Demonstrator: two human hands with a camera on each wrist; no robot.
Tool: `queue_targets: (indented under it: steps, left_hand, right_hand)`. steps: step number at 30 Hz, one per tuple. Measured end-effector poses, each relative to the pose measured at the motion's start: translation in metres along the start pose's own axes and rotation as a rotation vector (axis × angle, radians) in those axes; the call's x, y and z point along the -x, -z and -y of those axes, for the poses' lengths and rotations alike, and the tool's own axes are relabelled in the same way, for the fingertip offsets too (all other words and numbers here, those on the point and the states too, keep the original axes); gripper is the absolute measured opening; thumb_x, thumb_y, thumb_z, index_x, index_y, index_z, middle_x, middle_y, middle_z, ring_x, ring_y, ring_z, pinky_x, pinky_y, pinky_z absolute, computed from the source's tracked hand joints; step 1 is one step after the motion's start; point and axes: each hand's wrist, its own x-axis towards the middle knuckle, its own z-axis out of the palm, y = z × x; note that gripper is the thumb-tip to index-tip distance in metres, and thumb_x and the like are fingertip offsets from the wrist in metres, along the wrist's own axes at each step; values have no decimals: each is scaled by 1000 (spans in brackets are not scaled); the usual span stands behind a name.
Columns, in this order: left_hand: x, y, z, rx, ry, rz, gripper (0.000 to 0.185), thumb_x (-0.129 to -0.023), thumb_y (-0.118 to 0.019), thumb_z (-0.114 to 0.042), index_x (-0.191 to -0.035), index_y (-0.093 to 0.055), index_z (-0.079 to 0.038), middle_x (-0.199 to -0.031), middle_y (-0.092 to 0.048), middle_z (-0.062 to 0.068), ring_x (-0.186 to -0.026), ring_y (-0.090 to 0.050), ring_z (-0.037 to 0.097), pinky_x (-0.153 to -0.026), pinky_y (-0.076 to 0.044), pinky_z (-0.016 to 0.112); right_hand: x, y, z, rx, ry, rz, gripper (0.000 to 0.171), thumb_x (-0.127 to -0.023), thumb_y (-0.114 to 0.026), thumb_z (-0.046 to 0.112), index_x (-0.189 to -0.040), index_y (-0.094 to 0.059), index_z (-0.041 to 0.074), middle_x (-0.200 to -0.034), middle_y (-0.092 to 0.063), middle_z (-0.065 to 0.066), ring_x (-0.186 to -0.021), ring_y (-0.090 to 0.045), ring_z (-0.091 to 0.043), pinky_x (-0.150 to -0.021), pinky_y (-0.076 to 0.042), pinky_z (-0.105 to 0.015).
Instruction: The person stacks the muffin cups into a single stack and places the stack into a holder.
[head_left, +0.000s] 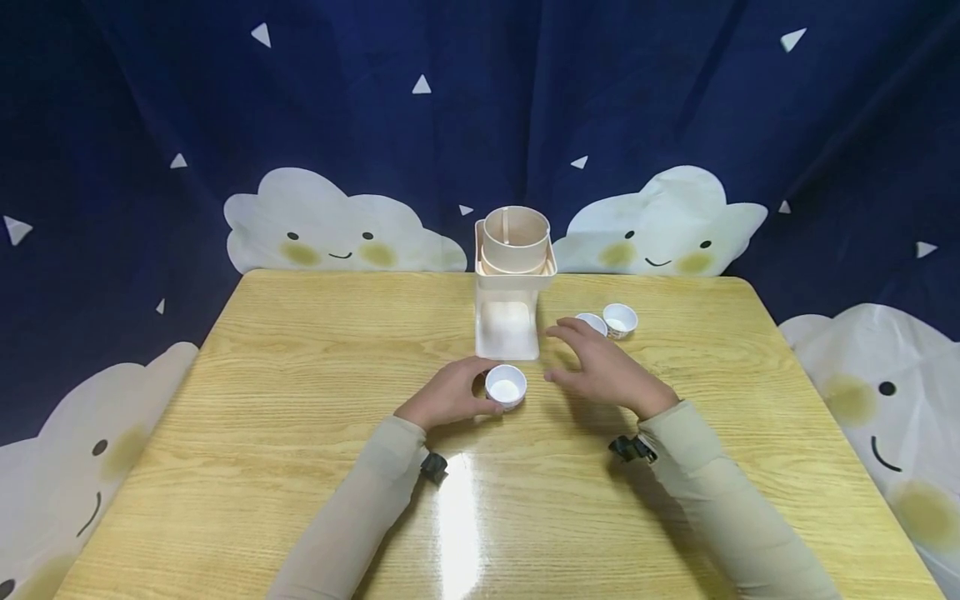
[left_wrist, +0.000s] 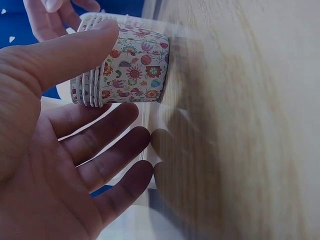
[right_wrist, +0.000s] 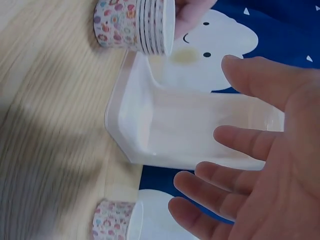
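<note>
A stack of nested paper cups (head_left: 506,387) stands on the table near its middle, white inside. The left wrist view shows a colourful flower print on the stack (left_wrist: 134,70). My left hand (head_left: 452,395) holds it from the left side, thumb at the near side and index finger at the far side, the other fingers spread. To the right of the stack, my right hand (head_left: 609,372) hovers with parted fingers and nothing in them. Just behind the stack is a cream plastic stand (head_left: 507,321) with a round open container (head_left: 516,229) on top.
Two more paper cups, one (head_left: 620,320) in full view and one (head_left: 592,323) partly behind my right hand, stand right of the stand. A dark blue curtain (head_left: 480,108) with white clouds hangs behind the wooden table (head_left: 337,333).
</note>
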Motion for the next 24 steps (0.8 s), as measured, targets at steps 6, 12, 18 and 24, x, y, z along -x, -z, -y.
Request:
queue_targets:
  steps: [6,12,18,24]
  left_hand:
    - [1,0,0,-2,-1,-4,65,-79,-83,-28,-138,-58,-17,-133,-64,1,-125,-58,19,-108,-45,40]
    - [0,-1,1,11,2,2,65,-81,-82,-29,-140,-56,-18,-134,-63,0,-126,-57,18,-109,-44,39]
    - [1,-2,1,20,10,-3,65,-81,-82,-30,-139,-57,-19,-136,-63,-1,-128,-56,18,-110,-43,40]
    - [1,-2,1,24,8,-3,64,-81,-81,-30,-139,-57,-19,-135,-63,-1,-128,-56,19,-110,-43,39]
  right_hand:
    - [4,6,-10,-12,-26,-12,65,-90,-70,30,-143,-47,0,-151,-39,-26,-138,-43,-45,-112,-38,-59]
    - [6,10,-17,-10,-44,-7,63,-91,-69,28,-143,-47,-1,-151,-39,-27,-139,-40,-46,-113,-35,-61]
    - [8,11,-26,-32,-22,-45,60,-91,-70,24,-140,-49,-3,-148,-43,-27,-136,-43,-46,-112,-36,-61]
    - [9,14,-45,-84,-29,-111,51,-91,-70,17,-135,-53,-4,-139,-54,-25,-131,-49,-43,-109,-39,-58]
